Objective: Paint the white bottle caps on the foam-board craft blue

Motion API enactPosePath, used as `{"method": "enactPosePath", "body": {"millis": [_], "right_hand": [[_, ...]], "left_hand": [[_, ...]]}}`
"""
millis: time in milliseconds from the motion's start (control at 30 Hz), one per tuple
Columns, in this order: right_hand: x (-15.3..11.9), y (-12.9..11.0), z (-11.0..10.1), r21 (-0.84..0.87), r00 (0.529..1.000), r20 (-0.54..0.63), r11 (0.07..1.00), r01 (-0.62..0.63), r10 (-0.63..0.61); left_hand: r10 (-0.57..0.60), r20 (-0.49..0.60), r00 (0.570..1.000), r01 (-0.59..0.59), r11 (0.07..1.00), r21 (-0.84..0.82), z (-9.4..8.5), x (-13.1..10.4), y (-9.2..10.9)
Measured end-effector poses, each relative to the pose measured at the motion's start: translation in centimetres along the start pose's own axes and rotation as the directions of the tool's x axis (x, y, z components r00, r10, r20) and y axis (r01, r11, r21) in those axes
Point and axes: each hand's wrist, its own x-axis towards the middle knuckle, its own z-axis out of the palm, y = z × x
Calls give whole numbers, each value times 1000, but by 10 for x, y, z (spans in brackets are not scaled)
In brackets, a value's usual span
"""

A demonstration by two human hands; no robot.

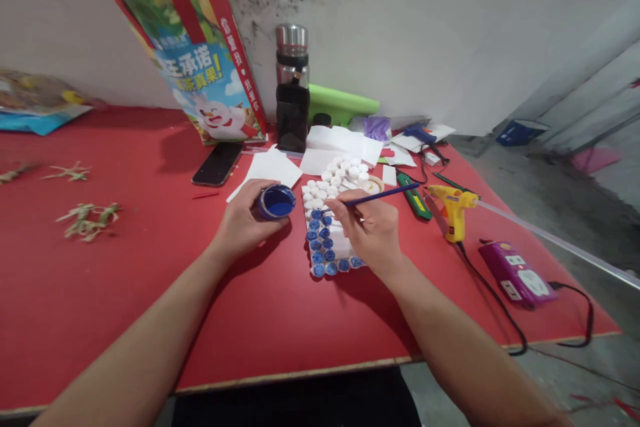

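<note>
While the left hand [245, 220] is curled around a small jar [278, 217] of blue paint [277, 201], its mouth tipped toward the near side, the right hand [373, 223] is closed in a narrow grip on a slim blue brush [385, 194]. The brush slants down to the left, its tip by one of the blue round pieces [315, 245]; whether it touches that piece, I cannot tell.

The blue pieces sit on a white panel [341, 241], which lies on the red surface [100, 293] just right of the jar, partly covered by the right hand. They form two columns along the panel's left side and a row along its near edge. White round pieces [314, 195] continue at the far left of the panel, and more of them are heaped toward the far side.

Far left of the jar lies a black phone [218, 163], with a printed bag [215, 73] standing behind it. A metal-topped bottle [293, 100] stands to the bag's right, near the wall. Right of the panel are a green cutter [414, 197], a yellow glue gun [454, 207] and, nearer, a purple power strip [517, 273]. Dry, straw-like shapes [90, 220] lie well apart at left.
</note>
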Motion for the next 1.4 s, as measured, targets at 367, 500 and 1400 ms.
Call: {"method": "enactPosePath", "body": {"millis": [367,500,1400], "right_hand": [[2,0,2,-44,999,-31,999,10,-12],[0,-1,1,16,997,-67,999,-37,38],[1,-1,3,33,997,-48,997,-65,66]], "left_hand": [[23,20,1000,-23,1000,7,1,1,2],[33,23,999,-33,999,2,0,0,3],[40,29,999,-40,999,3,1,-2,5]]}}
